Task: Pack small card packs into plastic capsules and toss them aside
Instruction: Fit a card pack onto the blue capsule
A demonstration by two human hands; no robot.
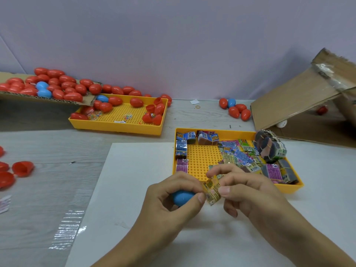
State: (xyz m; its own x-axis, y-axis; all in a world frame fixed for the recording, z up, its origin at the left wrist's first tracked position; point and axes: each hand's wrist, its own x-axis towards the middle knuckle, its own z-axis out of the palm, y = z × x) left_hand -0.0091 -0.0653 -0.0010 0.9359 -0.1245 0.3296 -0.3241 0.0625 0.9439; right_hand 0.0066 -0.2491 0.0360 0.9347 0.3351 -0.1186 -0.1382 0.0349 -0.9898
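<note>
Item 1: small yellow printed card pack (212, 191), flat, foil-wrapped. Long axis runs from upper left to lower right, its lower end hanging free just above the white sheet (134, 218). It sits between the 2 hands, directly in front of the near edge of the yellow pegged tray of card packs (200, 158), the landmark for all entries below.

Item 2: left hand (173, 197), fingers curled round a blue plastic capsule (182, 197). The capsule's long axis lies roughly left to right; only its near side shows between thumb and fingers. The left thumb tip touches the pack's left edge.

Item 3: right hand (248, 187), fingers curled, pinching the pack's right edge between thumb and forefinger. The remaining fingers are bent and hold nothing visible.

Item 4: the landmark tray itself, holding loose blue, purple and green card packs plus banded bundles (269, 147) at its right side.

Item 5: red capsule halves (21, 168), far left of the tray, on the grey wood-grain table (48, 151).

Item 6: second yellow pegged tray (119, 114), beyond and left of the landmark tray, holding red capsules and 1 blue.

Item 7: cardboard sheet (42, 98) heaped with red capsules and 2 blue, beyond and further left.

Item 8: cluster of 4 red capsules and 1 blue (236, 108), beyond the tray.

Item 9: open cardboard box (300, 97), beyond and right of the tray.
</note>
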